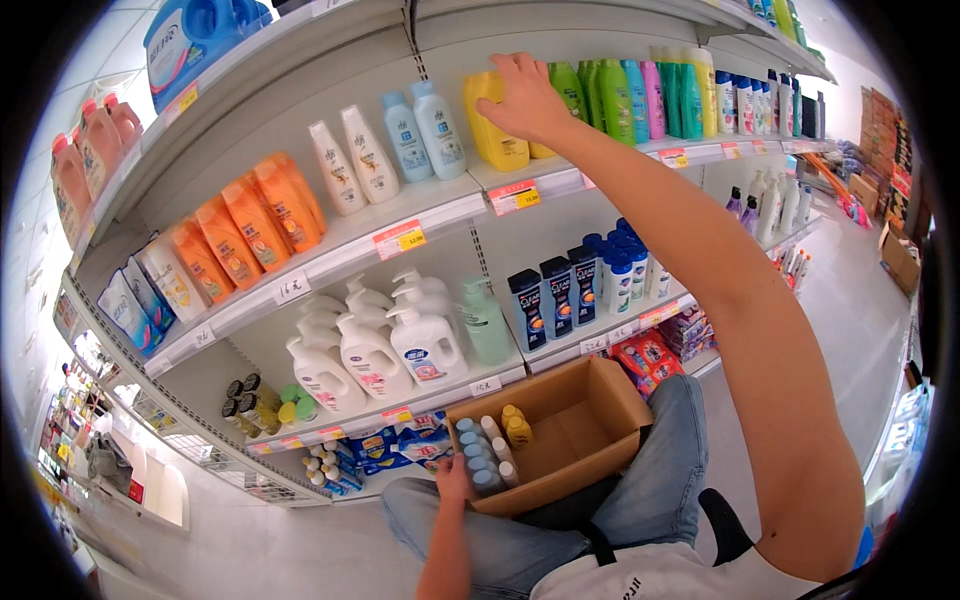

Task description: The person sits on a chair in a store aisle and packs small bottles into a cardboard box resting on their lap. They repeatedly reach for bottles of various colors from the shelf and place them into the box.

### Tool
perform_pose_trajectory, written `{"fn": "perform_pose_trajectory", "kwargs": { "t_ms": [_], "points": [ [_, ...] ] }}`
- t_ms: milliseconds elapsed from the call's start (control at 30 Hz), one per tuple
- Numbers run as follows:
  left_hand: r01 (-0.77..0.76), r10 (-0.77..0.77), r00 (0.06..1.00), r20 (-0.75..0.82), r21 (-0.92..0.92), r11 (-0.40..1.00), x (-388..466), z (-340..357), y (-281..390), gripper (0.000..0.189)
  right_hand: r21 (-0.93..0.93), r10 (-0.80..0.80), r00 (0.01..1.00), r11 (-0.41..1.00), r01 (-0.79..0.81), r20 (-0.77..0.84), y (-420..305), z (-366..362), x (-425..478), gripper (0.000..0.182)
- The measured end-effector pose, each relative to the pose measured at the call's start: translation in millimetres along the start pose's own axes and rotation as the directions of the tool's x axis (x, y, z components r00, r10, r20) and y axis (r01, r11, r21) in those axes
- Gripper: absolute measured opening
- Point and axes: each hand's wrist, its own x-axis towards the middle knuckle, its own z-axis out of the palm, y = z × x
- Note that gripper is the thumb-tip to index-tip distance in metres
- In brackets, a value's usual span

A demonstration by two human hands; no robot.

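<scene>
My right hand [525, 97] reaches up to the upper shelf, over a group of yellow bottles [507, 152]. Its thumb and fingers are spread around the bottle tops. Whether it grips one is hidden by the hand itself. Down at my lap, my left hand [452, 480] holds the left end of an open cardboard box [559, 486]. Inside that box, light blue-capped bottles [480, 454] stand along the left end. Beside them are several white-capped bottles [501, 448] and a couple of small yellow bottles [517, 427]. Bare cardboard shows in the box's right part.
Left of my right hand stand light blue bottles [439, 131], white bottles [371, 157] and orange pouches [255, 225]. Green bottles [616, 101] are to its right. The shelf below holds white pump jugs [424, 345] and dark blue CLEAR bottles [556, 296]. My jeans-clad legs [667, 450] flank the box.
</scene>
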Motion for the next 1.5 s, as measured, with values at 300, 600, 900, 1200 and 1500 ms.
{"fn": "perform_pose_trajectory", "kwargs": {
  "t_ms": [300,600,900,1200,1500],
  "points": [
    [-0.039,0.039,0.999,-0.005,-0.02,0.999,-2.0,-1.6,3.6,0.039,0.063,0.22,0.973,0.972,-0.225,0.072,3.7,26.1,-4.9,0.063],
    [-0.052,0.053,0.999,-0.012,0.057,0.997,-5.7,-0.2,17.5,0.038,0.274,0.037,0.999,0.961,-0.035,-0.001,-9.1,-13.0,-19.5,0.046],
    [-0.049,0.048,0.999,0.017,0.069,0.996,-8.0,3.0,18.2,0.04,0.535,-0.246,0.622,0.777,-0.333,0.744,-66.1,-67.5,-196.6,0.041],
    [-0.024,0.024,0.999,-0.026,0.0,1.0,-0.6,2.7,0.1,0.04,0.229,-0.072,0.279,0.778,-0.585,0.958,-53.4,24.6,-468.3,0.044],
    [0.05,-0.05,0.999,0.012,-0.017,0.999,-16.5,0.4,29.5,0.041,0.069,0.029,0.186,0.863,-0.501,0.982,-62.9,65.6,-522.9,0.04]
  ]
}}
